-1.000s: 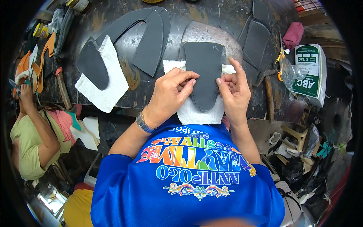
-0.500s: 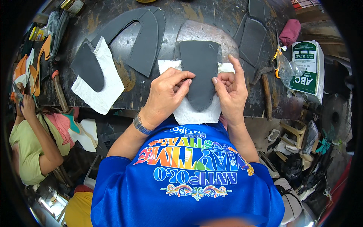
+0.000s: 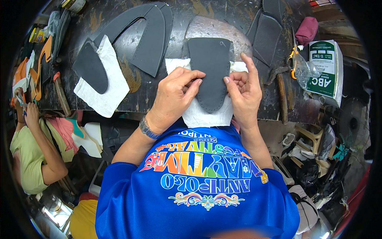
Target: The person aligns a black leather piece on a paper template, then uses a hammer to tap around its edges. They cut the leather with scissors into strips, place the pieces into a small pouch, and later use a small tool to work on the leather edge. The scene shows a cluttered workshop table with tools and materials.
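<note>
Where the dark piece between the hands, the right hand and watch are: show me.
Dark piece (image 3: 212,71): head view, middle of its face.
Right hand (image 3: 244,90): head view, middle of the hand.
Watch (image 3: 149,130): head view, on its band.

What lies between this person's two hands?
In the head view, a dark grey tongue-shaped piece lies between the left hand and the right hand, with a white sheet beneath it.

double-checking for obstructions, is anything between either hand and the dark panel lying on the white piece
Nothing visible does: the left hand has fingertips over the dark panel, and the right hand has its thumb at the panel's edge. The white piece lies underneath.
</note>
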A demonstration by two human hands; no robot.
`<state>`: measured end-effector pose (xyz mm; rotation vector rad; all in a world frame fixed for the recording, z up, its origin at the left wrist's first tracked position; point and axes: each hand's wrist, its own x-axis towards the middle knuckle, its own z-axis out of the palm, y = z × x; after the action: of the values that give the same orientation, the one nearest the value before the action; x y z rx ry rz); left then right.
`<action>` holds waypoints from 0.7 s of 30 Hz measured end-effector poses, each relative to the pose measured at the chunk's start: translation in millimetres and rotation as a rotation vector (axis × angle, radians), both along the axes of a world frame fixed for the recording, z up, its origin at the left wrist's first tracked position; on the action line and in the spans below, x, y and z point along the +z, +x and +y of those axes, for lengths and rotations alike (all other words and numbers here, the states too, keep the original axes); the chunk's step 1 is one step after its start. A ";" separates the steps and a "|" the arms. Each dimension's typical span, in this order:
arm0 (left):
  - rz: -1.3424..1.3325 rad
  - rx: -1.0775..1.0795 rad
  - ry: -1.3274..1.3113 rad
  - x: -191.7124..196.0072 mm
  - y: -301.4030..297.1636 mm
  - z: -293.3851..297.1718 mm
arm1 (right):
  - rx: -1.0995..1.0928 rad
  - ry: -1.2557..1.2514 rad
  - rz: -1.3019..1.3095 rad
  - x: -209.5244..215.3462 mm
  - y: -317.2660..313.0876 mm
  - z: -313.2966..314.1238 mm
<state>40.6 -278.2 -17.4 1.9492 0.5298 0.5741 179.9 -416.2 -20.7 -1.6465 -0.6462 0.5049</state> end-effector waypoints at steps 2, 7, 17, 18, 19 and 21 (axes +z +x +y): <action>-0.002 0.003 -0.003 -0.5 -0.1 -0.2 | -0.003 0.005 0.019 0.7 -0.5 0.2; -0.010 0.015 -0.028 -1.9 -0.1 -1.1 | -0.006 -0.021 -0.020 3.0 -2.4 0.9; -0.010 0.026 0.022 -7.4 0.5 0.8 | 0.012 -0.027 -0.060 2.1 -3.2 1.0; 0.011 0.017 0.049 -7.7 0.5 1.6 | 0.011 -0.031 -0.068 2.0 -3.3 0.8; 0.025 0.015 0.072 -8.0 0.9 2.2 | 0.011 -0.034 -0.071 1.9 -3.6 0.8; 0.025 0.019 0.066 -8.1 1.9 2.4 | 0.005 -0.035 -0.073 1.9 -3.9 1.2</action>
<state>42.5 -275.8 -25.4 2.0180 0.5521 0.5867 176.1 -415.0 -18.8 -1.7036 -0.6989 0.4633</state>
